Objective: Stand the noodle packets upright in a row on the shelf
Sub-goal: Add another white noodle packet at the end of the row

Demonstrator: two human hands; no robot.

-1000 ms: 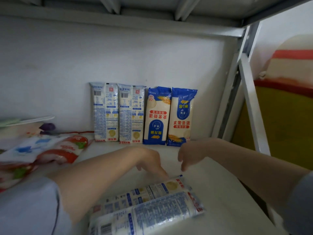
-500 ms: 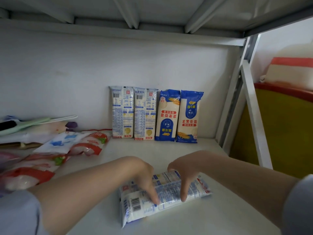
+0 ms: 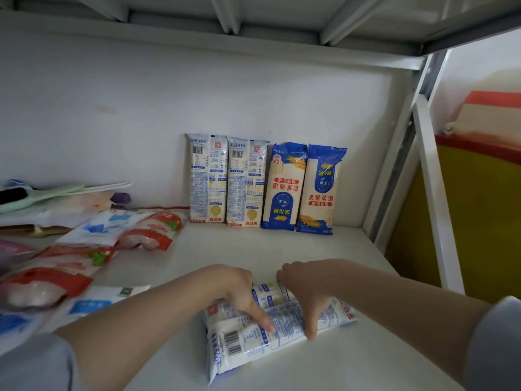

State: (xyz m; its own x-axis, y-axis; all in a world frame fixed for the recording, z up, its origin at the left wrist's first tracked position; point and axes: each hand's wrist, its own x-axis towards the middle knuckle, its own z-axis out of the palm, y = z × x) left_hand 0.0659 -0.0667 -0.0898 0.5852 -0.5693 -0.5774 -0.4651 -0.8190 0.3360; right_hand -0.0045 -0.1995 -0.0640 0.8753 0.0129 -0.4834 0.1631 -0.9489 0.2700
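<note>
Several noodle packets stand upright in a row against the back wall: two white ones and two blue ones. Two more white noodle packets lie flat side by side near the front of the white shelf. My left hand and my right hand rest on top of these lying packets, fingers curled over them and gripping the nearer one from both sides.
Red-and-white and blue-and-white food bags lie heaped on the left of the shelf, with flat items stacked behind them. The shelf's metal upright stands at the right; a yellow and red object is beyond it.
Both hands came down from above the shelf onto the lying packets and closed on them. The view has shifted, so the row appears further right.
</note>
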